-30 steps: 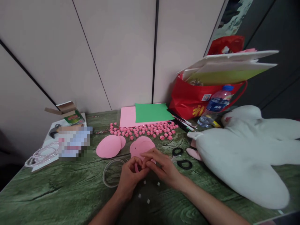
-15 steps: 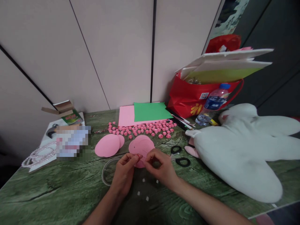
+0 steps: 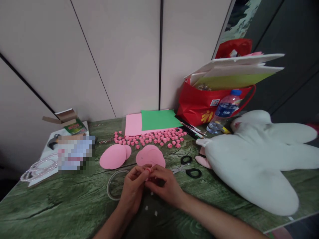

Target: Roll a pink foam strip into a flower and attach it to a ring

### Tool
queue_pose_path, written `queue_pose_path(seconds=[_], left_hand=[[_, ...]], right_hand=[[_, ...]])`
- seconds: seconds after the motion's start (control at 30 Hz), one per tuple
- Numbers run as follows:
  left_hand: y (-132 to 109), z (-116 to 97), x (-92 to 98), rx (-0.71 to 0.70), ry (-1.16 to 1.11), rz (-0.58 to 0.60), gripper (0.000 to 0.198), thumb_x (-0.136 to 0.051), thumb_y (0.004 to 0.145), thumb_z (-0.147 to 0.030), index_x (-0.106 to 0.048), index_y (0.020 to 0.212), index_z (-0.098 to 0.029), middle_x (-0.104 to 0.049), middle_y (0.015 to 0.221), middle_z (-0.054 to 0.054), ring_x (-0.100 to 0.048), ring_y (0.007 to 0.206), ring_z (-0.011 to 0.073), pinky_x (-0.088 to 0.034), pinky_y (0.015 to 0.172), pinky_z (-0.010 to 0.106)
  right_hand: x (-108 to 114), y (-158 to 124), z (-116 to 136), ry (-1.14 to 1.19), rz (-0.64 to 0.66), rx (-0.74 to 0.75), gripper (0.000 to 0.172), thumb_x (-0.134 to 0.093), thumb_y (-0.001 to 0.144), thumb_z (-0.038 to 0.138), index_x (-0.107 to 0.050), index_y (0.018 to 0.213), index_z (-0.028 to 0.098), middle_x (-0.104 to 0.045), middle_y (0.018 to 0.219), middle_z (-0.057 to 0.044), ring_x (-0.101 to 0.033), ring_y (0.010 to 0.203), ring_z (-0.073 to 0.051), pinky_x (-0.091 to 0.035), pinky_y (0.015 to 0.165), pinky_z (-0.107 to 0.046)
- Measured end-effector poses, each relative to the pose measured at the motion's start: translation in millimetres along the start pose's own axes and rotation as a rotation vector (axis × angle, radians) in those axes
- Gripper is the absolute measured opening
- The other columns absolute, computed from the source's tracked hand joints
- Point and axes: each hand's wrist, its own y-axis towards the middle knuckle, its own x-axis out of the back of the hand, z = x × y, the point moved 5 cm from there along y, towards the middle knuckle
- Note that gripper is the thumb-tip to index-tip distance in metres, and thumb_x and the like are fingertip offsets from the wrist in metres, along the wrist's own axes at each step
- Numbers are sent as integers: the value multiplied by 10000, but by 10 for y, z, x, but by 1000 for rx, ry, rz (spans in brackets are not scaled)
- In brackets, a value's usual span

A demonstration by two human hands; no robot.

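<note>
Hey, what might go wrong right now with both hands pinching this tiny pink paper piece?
The small pink piece is held only at the fingertips of the left hand and right hand, so it might slip and drop. The scissors lie beside the right hand, blades toward it; a sideways move may catch them. The tiny white squares under the wrists could get brushed away.

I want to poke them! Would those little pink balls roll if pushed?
Probably a little: the pink balls look roundish, but bumpy sides would likely stop them soon. They seem very light, being tiny, apparently paper. Perhaps squashable too: the left hand and right hand pinch one pink ball with fingertips only.
</note>
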Motion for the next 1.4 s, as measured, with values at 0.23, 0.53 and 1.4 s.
queue_pose_path(seconds=[0.23, 0.53, 1.4], left_hand=[[56, -89, 66, -107, 105, -99, 129, -727, 551, -201, -663, 653, -155, -681, 821, 46, -603, 772, 168, -457, 732, 279], [100, -112, 129, -212, 388, -106, 118, -722, 579, -219, -703, 686, -173, -705, 772, 35, -611, 771, 165, -461, 731, 238], [80, -57, 51, -166, 529, 16, 397, -675, 620, -209, -543, 991, -157, -664, 743, 23, -616, 693, 160, -465, 658, 261]], right_hand=[[124, 73, 4, 84, 38, -57, 75, -626, 707, 261, -630, 719, 187, -543, 890, -44, -538, 757, -135, -435, 590, -220], [249, 175, -177, 346, 89, -427, 249, -681, 625, 385, -624, 654, 144, -605, 584, 4, -534, 489, -98, -431, 456, -201], [244, 169, -16, 127, 87, -53, 96, -608, 739, 241, -647, 810, 188, -664, 806, -32, -607, 739, -136, -477, 626, -217]])
